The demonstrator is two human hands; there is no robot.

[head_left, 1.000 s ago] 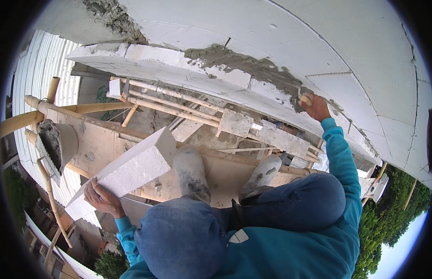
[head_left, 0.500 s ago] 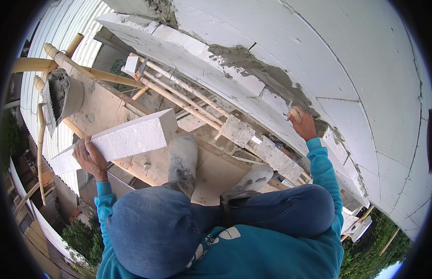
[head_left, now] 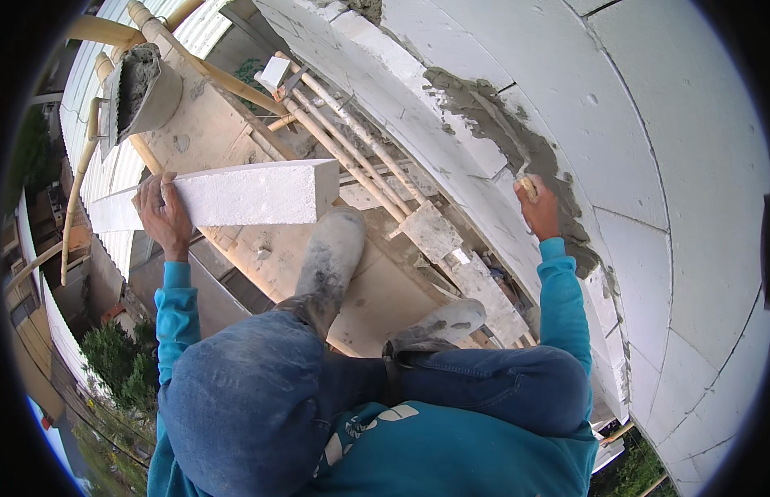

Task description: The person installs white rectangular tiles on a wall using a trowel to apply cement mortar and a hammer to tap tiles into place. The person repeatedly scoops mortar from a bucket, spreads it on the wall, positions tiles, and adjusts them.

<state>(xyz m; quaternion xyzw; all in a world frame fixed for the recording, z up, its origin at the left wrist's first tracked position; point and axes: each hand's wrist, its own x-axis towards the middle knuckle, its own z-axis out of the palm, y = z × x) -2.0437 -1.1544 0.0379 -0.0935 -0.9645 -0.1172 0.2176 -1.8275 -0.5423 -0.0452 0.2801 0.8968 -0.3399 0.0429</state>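
My left hand (head_left: 165, 217) grips the far end of a long white lightweight concrete block (head_left: 248, 197), fingers over its upper edge. The block's near end sits beside my dusty boot (head_left: 331, 253). Closed around the wooden handle of a trowel (head_left: 528, 188), my right hand (head_left: 541, 214) is over the top of the low white block wall (head_left: 468, 142). The trowel's thin metal shank reaches into a bed of wet grey mortar (head_left: 544, 170), and its blade is mostly hidden there.
A bucket of mortar (head_left: 157, 99) stands at the far left on the plank platform (head_left: 215, 124). Bamboo poles (head_left: 344, 132) run between platform and wall. A tall white block wall (head_left: 650, 166) rises on the right. Beyond the platform's left edge is a drop toward roofs and trees (head_left: 112, 360).
The view has shifted, so the bucket and wall appear farther right. My right hand has moved the trowel along the mortar, which now shows a groove. The block lies more level in view.
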